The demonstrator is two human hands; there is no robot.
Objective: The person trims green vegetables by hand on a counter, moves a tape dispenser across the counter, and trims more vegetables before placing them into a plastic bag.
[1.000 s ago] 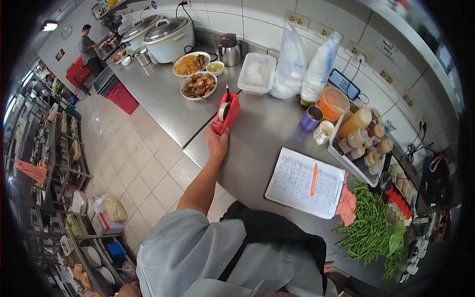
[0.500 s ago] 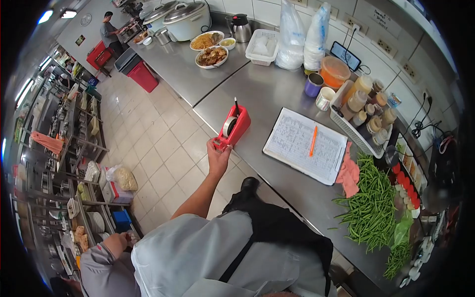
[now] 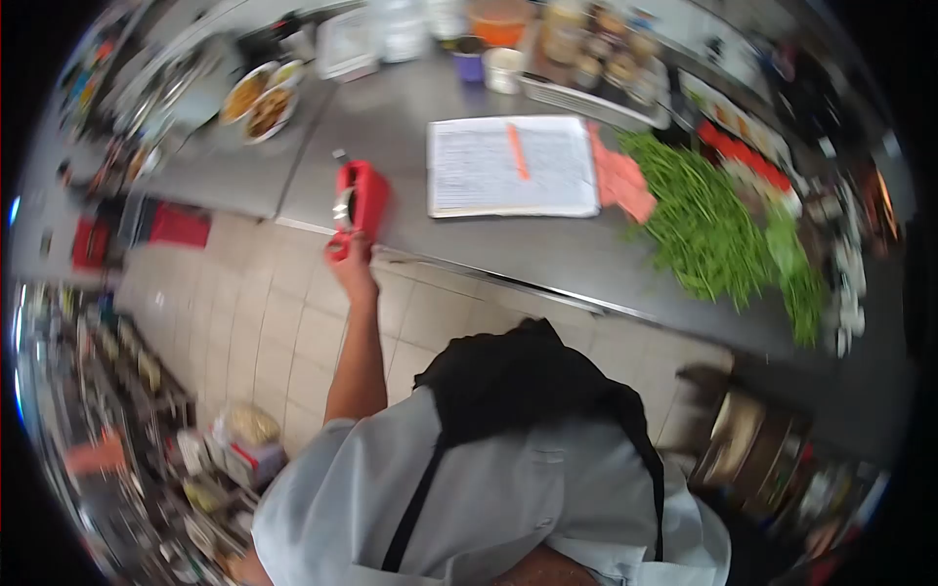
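My left hand grips the near end of a red tape dispenser at the front edge of the steel counter. A roll of tape sits in the dispenser, and a dark pen-like item sticks up from its far end. To the right lies an open notebook with handwriting, an orange pen across its page. Beside the notebook are a pink cloth and a heap of green beans. My right hand is out of the frame.
Two plates of food stand at the back left, near a white basket. Behind the notebook are a purple cup, a white cup and a tray of bottles. Crowded shelves line the left side.
The view has swung to the right and blurred. My left hand still holds the dispenser, which has come toward the counter's front edge. The co-worker seen at the lower left is mostly out of view.
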